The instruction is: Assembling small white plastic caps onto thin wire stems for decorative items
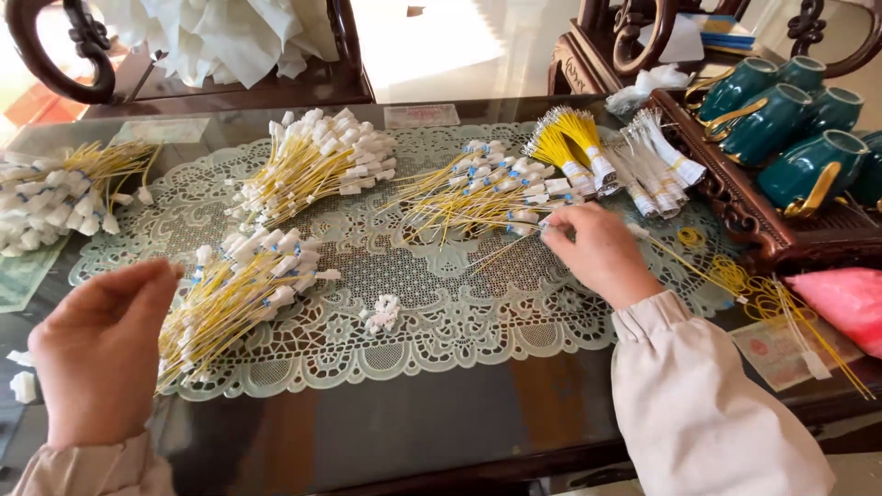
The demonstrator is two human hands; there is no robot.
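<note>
My right hand (593, 248) pinches one yellow wire (501, 250) at the middle pile (478, 197) on the lace mat (441, 321) (left hand (101, 344) loosely open, empty), and a careless tug could, I think, snag neighbouring wires.

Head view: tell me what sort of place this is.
Probably a home room used for piecework: a glass-topped table with a lace mat, carved wooden chairs, a tray of green teacups, and bundles of yellow wires.

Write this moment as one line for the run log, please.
right hand: picking yellow wire from middle pile | left hand: raised, empty, near front pile | lace mat: under piles
</note>
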